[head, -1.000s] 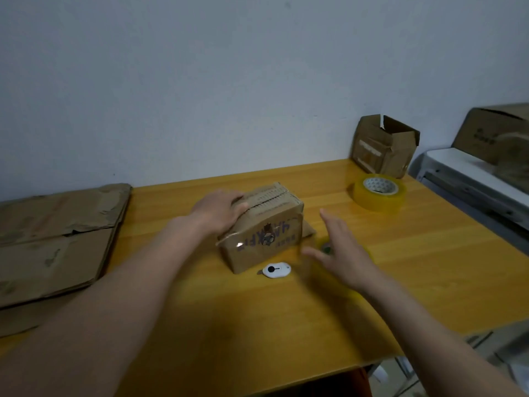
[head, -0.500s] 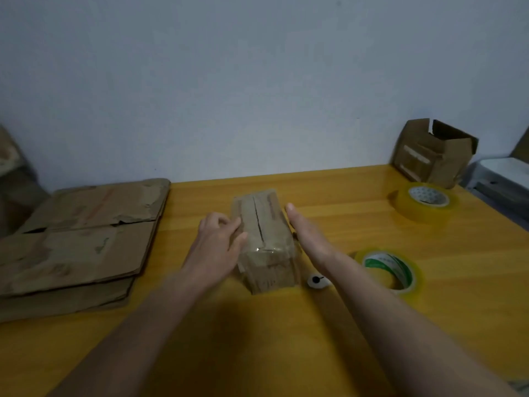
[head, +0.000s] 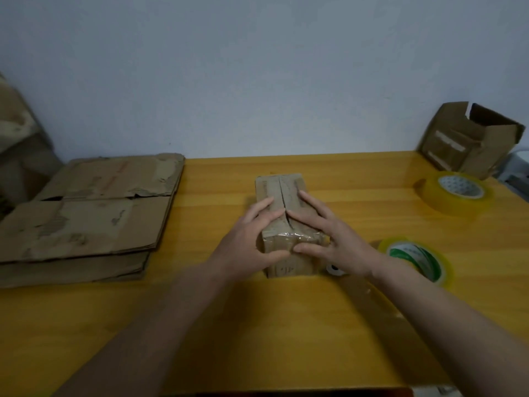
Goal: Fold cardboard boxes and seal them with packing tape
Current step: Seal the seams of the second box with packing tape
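The left hand [head: 248, 239] is laid flat on the left top flap of a small cardboard box [head: 282, 196], its fingers straight and spread, the thumb lying across the near face; nothing is gripped by it. The right hand [head: 329, 239] is pressed likewise on the right flap, fingers straight and fanned toward the centre seam, the thumb stretched along the upper near edge where a strip of clear tape [head: 282, 239] is seen. The two flaps are held closed so that they meet along a narrow slit; what is inside cannot be told. The box is set near the middle of a yellow wooden table [head: 257, 325], both forearms being reached forward over it. A small white object [head: 334, 270] with a dark centre is partly hidden just behind the right wrist. A roll of packing tape [head: 420, 260] with a green and white core is laid flat near the right forearm, and a second roll [head: 455, 193] lies farther back. An open cardboard box [head: 466, 141] is stood at the far right corner; its contents are not visible. A stack of flattened cardboard [head: 86, 216] is laid at the left
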`<state>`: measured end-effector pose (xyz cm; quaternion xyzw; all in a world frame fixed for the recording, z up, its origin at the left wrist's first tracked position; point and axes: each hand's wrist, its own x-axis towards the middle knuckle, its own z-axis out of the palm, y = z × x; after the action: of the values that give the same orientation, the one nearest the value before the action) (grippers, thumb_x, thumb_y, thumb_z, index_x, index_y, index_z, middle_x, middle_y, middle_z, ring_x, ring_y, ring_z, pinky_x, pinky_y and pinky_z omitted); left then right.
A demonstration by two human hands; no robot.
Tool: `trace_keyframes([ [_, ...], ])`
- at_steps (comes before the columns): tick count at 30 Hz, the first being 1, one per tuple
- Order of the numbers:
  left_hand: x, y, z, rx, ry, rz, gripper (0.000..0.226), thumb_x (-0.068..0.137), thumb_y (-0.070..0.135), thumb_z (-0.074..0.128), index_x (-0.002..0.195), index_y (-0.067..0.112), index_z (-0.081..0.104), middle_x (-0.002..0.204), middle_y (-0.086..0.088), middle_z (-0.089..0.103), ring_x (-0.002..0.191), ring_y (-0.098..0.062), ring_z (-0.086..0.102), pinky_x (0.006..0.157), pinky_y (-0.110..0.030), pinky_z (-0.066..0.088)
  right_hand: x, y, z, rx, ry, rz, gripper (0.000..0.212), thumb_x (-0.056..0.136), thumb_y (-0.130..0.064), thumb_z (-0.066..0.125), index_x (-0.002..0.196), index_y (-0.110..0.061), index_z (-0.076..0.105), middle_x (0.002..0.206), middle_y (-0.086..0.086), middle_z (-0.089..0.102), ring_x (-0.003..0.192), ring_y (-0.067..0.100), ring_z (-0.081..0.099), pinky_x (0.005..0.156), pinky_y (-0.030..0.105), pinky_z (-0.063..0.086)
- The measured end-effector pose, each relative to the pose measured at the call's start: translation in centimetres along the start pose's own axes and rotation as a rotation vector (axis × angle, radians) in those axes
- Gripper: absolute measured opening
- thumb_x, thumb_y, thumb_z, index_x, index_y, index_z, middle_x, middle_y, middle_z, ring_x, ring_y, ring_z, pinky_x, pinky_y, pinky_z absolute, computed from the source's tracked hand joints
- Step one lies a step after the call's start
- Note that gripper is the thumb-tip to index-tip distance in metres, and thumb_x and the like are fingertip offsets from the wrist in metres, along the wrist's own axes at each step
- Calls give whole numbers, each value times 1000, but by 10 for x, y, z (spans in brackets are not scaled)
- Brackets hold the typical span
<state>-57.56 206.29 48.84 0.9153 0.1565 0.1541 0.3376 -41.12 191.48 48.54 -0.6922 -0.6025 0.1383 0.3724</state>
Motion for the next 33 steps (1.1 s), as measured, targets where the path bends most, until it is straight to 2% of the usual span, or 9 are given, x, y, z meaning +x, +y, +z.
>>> trace_keyframes([
  [2, 0, -2, -2, 44, -40, 0, 98, 62, 50, 84, 145, 40, 34, 149, 36, 9, 140, -10, 25, 106, -48, 42, 1, -1, -2, 3, -47, 35, 76, 77, -28, 77, 143, -34, 41, 157, -19, 3, 143, -1, 11, 114, 38, 32],
  [5, 0, -1, -6, 106, -96, 6, 113, 53, 51, 90, 147, 41, 28, 150, 35, 3, 142, -7, 20, 107, -47, 41, 9, -15, -5, -91, -99, 137, 89, 64, -51, 79, 143, -34, 40, 158, -17, 7, 144, 6, 12, 117, 37, 24],
  [8, -1, -2, -15, 109, -186, 6, 116, 56, 43, 91, 149, 40, 23, 150, 36, -1, 144, -4, 14, 112, -41, 36, 16, -27, 5, -107, 26, 156, 70, 72, -46, 76, 135, -27, 50, 155, -11, 26, 140, 9, 24, 116, 36, 24],
  [12, 1, -6, -44, 67, -333, 11, 90, 78, 16, 76, 147, 47, 28, 155, 31, 5, 142, 0, 15, 109, -27, 34, 12, -22, 5, 153, -22, 130, 59, 79, -18, 74, 135, -20, 54, 151, -17, 32, 138, -1, 28, 115, 36, 31],
  [15, 3, -5, -49, -31, -384, -1, 68, 85, 29, 61, 144, 48, 34, 155, 30, 10, 142, 0, 16, 112, -32, 32, 13, -23, -1, 181, -76, 150, 58, 80, -11, 73, 134, -19, 54, 151, -16, 32, 136, -2, 29, 112, 34, 36],
  [17, 3, -6, -43, -51, -318, 1, 65, 83, 48, 66, 142, 48, 39, 154, 30, 16, 141, 0, 19, 112, -34, 31, 14, -21, 1, 192, -44, 143, 59, 76, -12, 76, 132, -19, 57, 149, -16, 36, 136, -1, 32, 110, 36, 39],
  [25, -4, -19, -4, -73, 10, 72, 67, 65, 52, 65, 129, 42, 48, 145, 26, 28, 137, -8, 33, 105, -48, 43, 10, -13, 20, 175, 115, 57, 59, 69, -13, 82, 124, -17, 61, 143, -9, 42, 130, -5, 38, 109, 32, 39],
  [28, -3, -18, -3, 12, 3, 85, 83, 55, 66, 68, 131, 41, 44, 140, 29, 26, 136, -10, 31, 108, -48, 38, 4, -18, 18, 236, 140, 116, 74, 71, -34, 81, 137, -34, 47, 148, -15, 32, 134, -2, 34, 107, 28, 40],
  [33, 1, -6, 9, 45, 120, 48, 67, 78, 72, 38, 124, 24, 49, 131, 21, 29, 126, -2, 29, 109, -43, 33, 15, -26, 32, 903, 440, 341, 56, 95, -60, 26, 137, -30, 49, 126, -13, 60, 117, 9, 58, 95, 33, 47],
])
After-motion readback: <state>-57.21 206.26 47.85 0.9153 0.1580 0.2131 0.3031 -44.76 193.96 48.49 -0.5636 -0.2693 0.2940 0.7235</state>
